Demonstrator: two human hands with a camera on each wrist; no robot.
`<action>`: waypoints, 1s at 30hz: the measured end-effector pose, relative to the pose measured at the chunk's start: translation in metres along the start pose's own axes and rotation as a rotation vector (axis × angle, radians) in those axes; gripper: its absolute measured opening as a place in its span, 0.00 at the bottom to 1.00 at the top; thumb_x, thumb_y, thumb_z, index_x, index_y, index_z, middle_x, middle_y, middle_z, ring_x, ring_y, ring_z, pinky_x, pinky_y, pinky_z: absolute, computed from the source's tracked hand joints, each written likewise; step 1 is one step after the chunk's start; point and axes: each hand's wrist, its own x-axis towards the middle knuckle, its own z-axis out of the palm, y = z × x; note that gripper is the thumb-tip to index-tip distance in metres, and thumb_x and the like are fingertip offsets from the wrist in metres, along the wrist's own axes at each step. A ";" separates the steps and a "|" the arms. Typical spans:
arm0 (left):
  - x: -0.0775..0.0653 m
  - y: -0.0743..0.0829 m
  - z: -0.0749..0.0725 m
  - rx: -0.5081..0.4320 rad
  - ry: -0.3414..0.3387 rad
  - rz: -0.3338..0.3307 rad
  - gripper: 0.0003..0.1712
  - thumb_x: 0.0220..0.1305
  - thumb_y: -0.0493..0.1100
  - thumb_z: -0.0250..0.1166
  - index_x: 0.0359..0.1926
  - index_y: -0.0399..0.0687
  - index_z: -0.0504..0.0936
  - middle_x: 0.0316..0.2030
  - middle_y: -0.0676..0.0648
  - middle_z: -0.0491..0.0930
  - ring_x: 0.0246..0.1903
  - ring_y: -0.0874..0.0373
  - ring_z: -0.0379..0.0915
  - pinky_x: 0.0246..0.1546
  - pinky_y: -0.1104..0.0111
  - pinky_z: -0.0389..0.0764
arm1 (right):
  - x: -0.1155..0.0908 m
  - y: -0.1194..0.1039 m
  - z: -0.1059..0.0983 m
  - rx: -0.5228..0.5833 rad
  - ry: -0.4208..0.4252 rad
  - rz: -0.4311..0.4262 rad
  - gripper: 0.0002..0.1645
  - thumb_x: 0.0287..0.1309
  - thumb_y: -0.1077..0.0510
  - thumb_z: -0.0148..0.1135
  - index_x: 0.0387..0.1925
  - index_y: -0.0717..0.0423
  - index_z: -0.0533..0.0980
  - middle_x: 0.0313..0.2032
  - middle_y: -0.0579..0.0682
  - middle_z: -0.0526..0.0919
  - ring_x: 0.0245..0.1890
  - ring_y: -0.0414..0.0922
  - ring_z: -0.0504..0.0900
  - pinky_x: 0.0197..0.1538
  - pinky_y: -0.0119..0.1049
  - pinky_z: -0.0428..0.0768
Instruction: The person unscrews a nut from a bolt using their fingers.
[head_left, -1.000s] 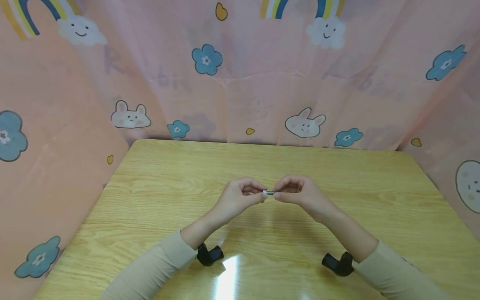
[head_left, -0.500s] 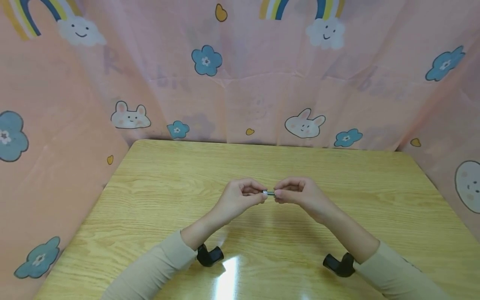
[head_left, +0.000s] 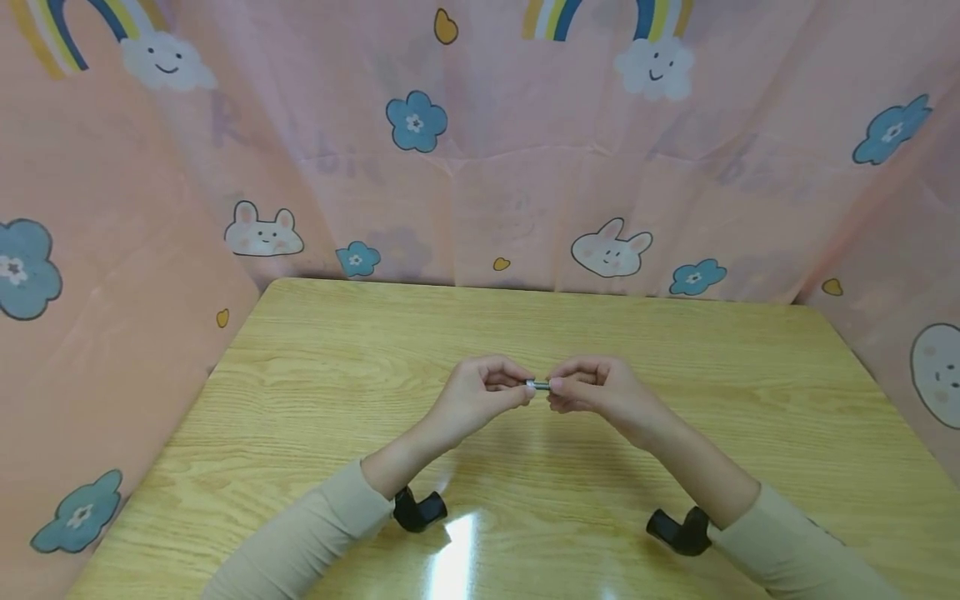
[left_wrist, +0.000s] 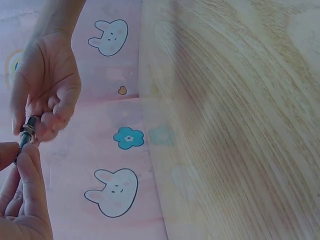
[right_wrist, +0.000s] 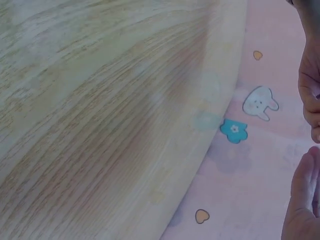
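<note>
Above the middle of the table, a small metal bolt [head_left: 541,386] is held level between the two hands in the head view. My left hand [head_left: 480,393] pinches one end between thumb and fingers. My right hand [head_left: 603,390] has its thumb and index finger at the other end. Seen from the left wrist, the threaded shank [left_wrist: 23,140] shows between the fingertips, and a ring-like nut [left_wrist: 28,130] sits on it by the right fingers. Fingers hide part of both ends. The right wrist view catches only the hands at its edge; the bolt is hidden there.
A light wood-grain table [head_left: 360,333] lies under the hands. Behind and beside it hangs a pink cloth [head_left: 495,192] printed with rabbits, flowers and rainbows. Black wrist cameras [head_left: 418,510] stick out from both sleeves, low over the table.
My right thumb has shifted slightly upward along the end of the bolt, and the fingers beneath have moved a little. My left hand has stayed still.
</note>
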 end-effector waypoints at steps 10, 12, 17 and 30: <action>0.001 0.000 0.001 0.005 0.013 -0.015 0.09 0.60 0.33 0.62 0.42 0.33 0.80 0.34 0.41 0.82 0.37 0.48 0.80 0.40 0.68 0.79 | 0.001 0.000 0.000 -0.007 -0.017 -0.006 0.15 0.63 0.58 0.57 0.46 0.66 0.73 0.37 0.52 0.81 0.36 0.44 0.82 0.45 0.38 0.80; 0.001 0.000 0.001 0.004 0.011 -0.012 0.09 0.60 0.33 0.62 0.42 0.32 0.80 0.35 0.40 0.82 0.37 0.47 0.80 0.40 0.68 0.79 | 0.001 0.000 0.000 0.005 -0.023 0.002 0.13 0.64 0.58 0.56 0.43 0.66 0.74 0.34 0.51 0.82 0.35 0.43 0.82 0.45 0.38 0.80; 0.001 -0.001 0.000 -0.001 0.000 0.001 0.10 0.61 0.33 0.61 0.42 0.31 0.80 0.35 0.37 0.81 0.38 0.43 0.79 0.40 0.68 0.79 | -0.001 -0.001 -0.001 -0.035 -0.002 -0.032 0.12 0.57 0.63 0.62 0.42 0.66 0.75 0.36 0.49 0.81 0.36 0.42 0.81 0.45 0.35 0.79; 0.002 -0.002 0.001 0.000 -0.002 0.002 0.10 0.61 0.32 0.61 0.42 0.31 0.79 0.35 0.37 0.81 0.38 0.41 0.79 0.39 0.69 0.79 | -0.002 0.002 -0.003 0.000 0.046 -0.021 0.06 0.59 0.60 0.61 0.38 0.58 0.78 0.34 0.47 0.82 0.36 0.42 0.82 0.46 0.37 0.79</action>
